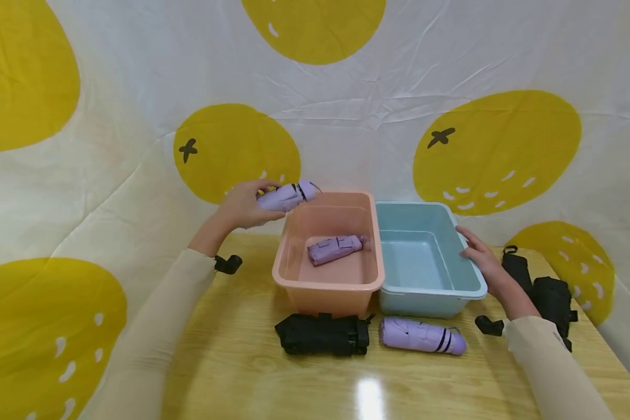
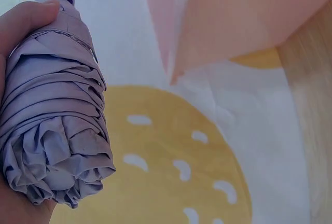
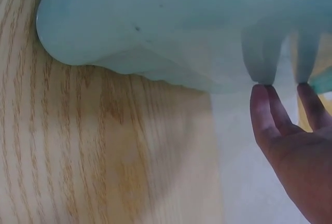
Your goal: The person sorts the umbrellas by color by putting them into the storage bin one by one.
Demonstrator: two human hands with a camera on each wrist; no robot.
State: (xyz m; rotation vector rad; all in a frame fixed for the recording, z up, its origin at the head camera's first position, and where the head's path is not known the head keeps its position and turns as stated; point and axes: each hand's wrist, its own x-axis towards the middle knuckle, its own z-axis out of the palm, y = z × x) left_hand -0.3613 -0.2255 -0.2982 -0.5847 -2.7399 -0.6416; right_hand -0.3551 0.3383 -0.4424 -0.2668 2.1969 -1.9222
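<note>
Umbrella [image 1: 283,198], folded, lilac, is up in L hand [image 1: 245,207] at rear-left corner of orange bin [image 1: 328,300]; can't tell if any of it is over the rim. L hand grips it round the body, strap end pointing R. R hand [image 1: 484,263] has fingers fairly straight & slightly apart, tips touching outer wall of blue bin [image 1: 417,303]; thumb pos unclear.

To do this well, IMO: hold by the body, not the strap, so wrapped cloth stays neat; clear the rim w/ room to spare; lower rather than drop, alongside the 2nd lilac umbrella [image 1: 333,251] lying on orange bin's floor. R hand prob. best light, since a hard push could shove blue bin into its neighbour. Mind black umbrella [image 1: 322,335] & 3rd lilac umbrella [image 1: 417,335] lying just in front of the bins.

Brands/labels: 0 legible. Dark bands on 3rd lilac umbrella show no readable text; 2 dark marks on the fruit-print backdrop [image 1: 341,157] look like stems, not letters. Black items [image 1: 552,303] far R: partly hidden, no lettering visible
</note>
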